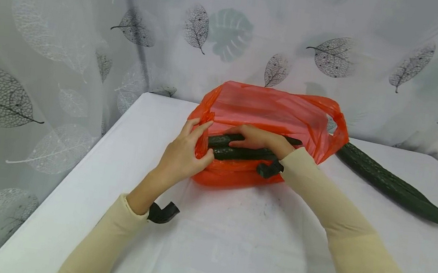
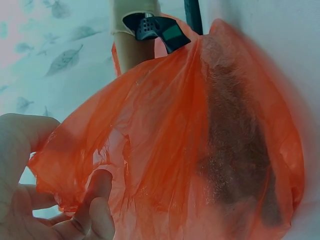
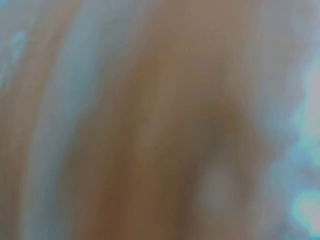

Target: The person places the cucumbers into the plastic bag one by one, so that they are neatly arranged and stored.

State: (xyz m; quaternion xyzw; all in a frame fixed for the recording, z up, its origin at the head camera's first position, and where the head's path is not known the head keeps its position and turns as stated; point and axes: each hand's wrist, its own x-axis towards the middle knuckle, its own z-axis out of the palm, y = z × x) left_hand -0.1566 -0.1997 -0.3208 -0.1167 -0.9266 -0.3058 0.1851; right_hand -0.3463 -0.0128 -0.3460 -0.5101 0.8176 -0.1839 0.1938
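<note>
1. Tabletop. White-covered, it carries everything we discuss; a leaf-printed curtain rises behind it.

2. Red plastic bag. It lies on the tabletop in front of the person, its mouth gaping toward us and its far wall raised. In the left wrist view, a dark shape shows through its thin film.

3. Loose cucumber. We find it outside the bag, slanting across the tabletop to the right, its far end partly masked by the bag's right handle. Whether a second one lies against it we cannot tell.

4. Front cucumber and rear cucumber. Both lie crosswise within the bag's mouth, side by side.

5. Left grip. Thumb and fingers pinch the bag's left edge, steadying the mouth.

6. Right grip. It reaches into the mouth, fingers and thumb curled about the rear cucumber; the right wrist view is too blurred to add detail.

7. Step in hand. We judge this to be settling cucumbers inside the bag, though a single moment cannot exclude removal. If loading, the next move calls for freeing the right grip and fetching the loose cucumber, while the left keeps the mouth wide.
</note>
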